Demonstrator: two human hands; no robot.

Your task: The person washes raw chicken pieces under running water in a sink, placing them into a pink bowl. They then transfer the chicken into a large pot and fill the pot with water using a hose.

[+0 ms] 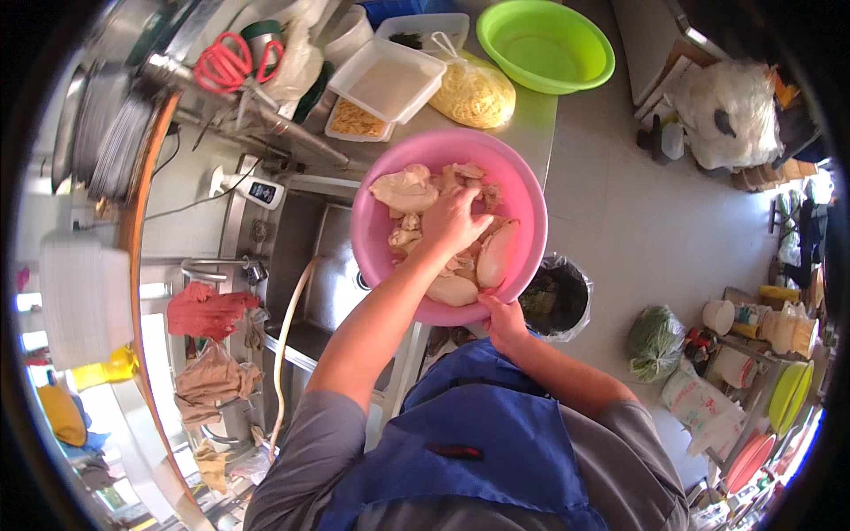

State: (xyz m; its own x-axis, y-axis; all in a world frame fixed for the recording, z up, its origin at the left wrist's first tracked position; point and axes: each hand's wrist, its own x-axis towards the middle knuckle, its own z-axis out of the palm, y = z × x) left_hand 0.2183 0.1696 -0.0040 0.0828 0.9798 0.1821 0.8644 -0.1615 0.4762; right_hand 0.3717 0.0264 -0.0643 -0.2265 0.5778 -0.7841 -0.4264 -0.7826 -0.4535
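A pink plastic basin (363, 232) holds several pale pieces of raw poultry meat, among them a smooth piece (498, 253) at the right and a larger one (405, 189) at the upper left. My left hand (457, 219) reaches into the basin from the left and rests on the pieces, thumb spread; its fingertips are partly hidden, so a hold cannot be made out. With my right hand (506, 322) I grip the basin's near rim, thumb against the edge and the other fingers mostly hidden. The basin is tilted up towards me, beside the steel counter's edge.
On the steel counter (538, 126) stand a green basin (546, 46), a bag of yellow noodles (473, 93) and plastic tubs (387, 78). A steel sink (332, 232) with a hose (290, 318) lies left. A lined bin (556, 299) stands at right; a bag of greens (656, 342) lies beyond.
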